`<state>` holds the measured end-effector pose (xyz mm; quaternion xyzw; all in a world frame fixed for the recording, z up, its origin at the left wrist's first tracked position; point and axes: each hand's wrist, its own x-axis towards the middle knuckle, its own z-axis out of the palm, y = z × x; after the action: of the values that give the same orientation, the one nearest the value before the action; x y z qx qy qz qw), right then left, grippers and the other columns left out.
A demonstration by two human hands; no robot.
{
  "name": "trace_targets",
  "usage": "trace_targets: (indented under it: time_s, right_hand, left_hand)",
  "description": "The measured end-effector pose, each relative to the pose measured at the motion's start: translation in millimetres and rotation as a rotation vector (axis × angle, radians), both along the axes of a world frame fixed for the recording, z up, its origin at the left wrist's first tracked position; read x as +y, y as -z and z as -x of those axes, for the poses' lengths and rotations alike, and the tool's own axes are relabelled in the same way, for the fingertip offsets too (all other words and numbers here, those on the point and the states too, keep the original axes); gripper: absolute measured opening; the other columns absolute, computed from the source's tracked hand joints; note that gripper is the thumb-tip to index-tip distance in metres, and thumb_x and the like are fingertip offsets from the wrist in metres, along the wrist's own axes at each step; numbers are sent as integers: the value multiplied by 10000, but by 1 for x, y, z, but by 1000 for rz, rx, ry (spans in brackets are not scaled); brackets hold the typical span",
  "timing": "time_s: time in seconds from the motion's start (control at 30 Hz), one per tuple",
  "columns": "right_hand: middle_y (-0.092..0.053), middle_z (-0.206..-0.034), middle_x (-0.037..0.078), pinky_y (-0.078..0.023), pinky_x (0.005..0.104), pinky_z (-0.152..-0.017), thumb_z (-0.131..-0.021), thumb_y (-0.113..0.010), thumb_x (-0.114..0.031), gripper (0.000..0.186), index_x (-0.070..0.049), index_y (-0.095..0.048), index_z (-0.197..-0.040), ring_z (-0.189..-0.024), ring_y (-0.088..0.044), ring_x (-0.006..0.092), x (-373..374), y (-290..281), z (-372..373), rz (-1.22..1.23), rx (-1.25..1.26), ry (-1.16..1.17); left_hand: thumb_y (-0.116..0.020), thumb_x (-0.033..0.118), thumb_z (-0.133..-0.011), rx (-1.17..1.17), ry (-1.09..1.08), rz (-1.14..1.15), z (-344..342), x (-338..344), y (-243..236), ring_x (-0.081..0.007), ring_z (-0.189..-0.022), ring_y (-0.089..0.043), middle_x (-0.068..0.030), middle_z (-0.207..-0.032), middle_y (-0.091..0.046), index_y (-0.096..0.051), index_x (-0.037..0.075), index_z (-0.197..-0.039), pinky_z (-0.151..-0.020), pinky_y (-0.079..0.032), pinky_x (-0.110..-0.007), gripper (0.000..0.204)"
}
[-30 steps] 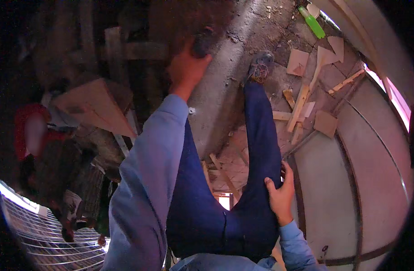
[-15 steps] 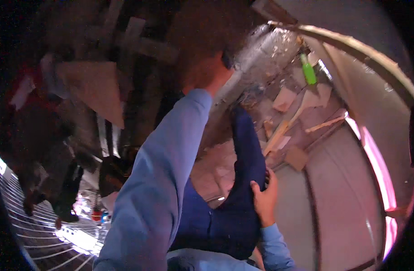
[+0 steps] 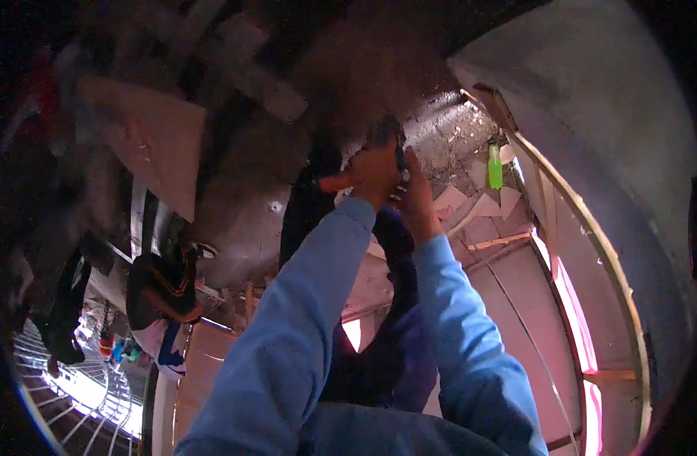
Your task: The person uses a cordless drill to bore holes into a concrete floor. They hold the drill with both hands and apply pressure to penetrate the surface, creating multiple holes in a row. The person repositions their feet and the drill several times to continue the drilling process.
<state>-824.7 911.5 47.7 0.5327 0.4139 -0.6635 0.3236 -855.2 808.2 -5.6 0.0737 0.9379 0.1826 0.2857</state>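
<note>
My two hands are together in front of me, over my dark trouser legs. Both close around a dark object (image 3: 389,134), whose kind I cannot make out in the dim light. My left hand (image 3: 368,175) grips it from the left, one digit sticking out sideways. My right hand (image 3: 419,201) is against its right side, fingers curled and partly hidden. Blue sleeves cover both forearms.
A bright green bottle (image 3: 494,167) stands at the far right, beyond several flat pale pieces (image 3: 449,201) and a thin wooden strip (image 3: 499,242). At the left, another person (image 3: 164,287) crouches below a large tilted board (image 3: 157,144). A curved wooden edge (image 3: 584,216) runs along the right.
My right hand has left my right leg and moved up and forward to join my left hand at the dark object. The view has shifted, with the green bottle now lower.
</note>
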Motion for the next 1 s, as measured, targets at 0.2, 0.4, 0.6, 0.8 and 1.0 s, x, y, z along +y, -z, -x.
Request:
trace_targets:
  time_s: [0.2, 0.4, 0.6, 0.8, 1.0]
  right_hand:
    - [-638, -1321, 88, -523, 344, -985, -1023, -504, -557, 612, -84, -552, -1408, -1158, -631, 227, 1, 55, 19, 248, -65, 95]
    - [-688, -1234, 109, -531, 371, -993, -1060, -437, -493, 545, -60, -583, -1357, -1086, -670, 258, 5, 76, 9, 247, -34, 253]
    - [-695, -1208, 124, -537, 377, -987, -1061, -437, -453, 507, -49, -595, -1324, -1067, -676, 262, 20, 65, 22, 295, 45, 171]
    - [-700, -1195, 131, -544, 395, -973, -1055, -429, -461, 520, -32, -611, -1287, -1073, -674, 281, 26, 84, 24, 393, 12, 196]
    - [-704, -1188, 126, -567, 398, -931, -1036, -452, -471, 519, -45, -621, -1279, -1070, -678, 285, 39, 87, 25, 156, 81, -172]
  left_hand:
    - [-623, 215, -880, -255, 103, 67, 1, 0, 13, -328, -807, -741, -171, -927, -734, -672, 99, -1198, -629, -596, -476, 341]
    - [-567, 220, -937, -136, 12, 66, 5, 15, -12, -329, -768, -739, -177, -935, -739, -670, 80, -1226, -640, -611, -472, 337]
    - [-599, 204, -883, -153, -14, 133, 13, 32, -22, -328, -775, -732, -175, -901, -715, -602, 104, -1299, -597, -594, -453, 428]
    - [-585, 210, -901, -254, 0, 166, 17, 36, -21, -356, -898, -732, -190, -930, -717, -599, 104, -1299, -637, -597, -482, 412]
    - [-584, 219, -905, -194, -123, 52, 23, 41, -16, -342, -878, -732, -173, -928, -720, -645, 111, -1213, -637, -591, -497, 333]
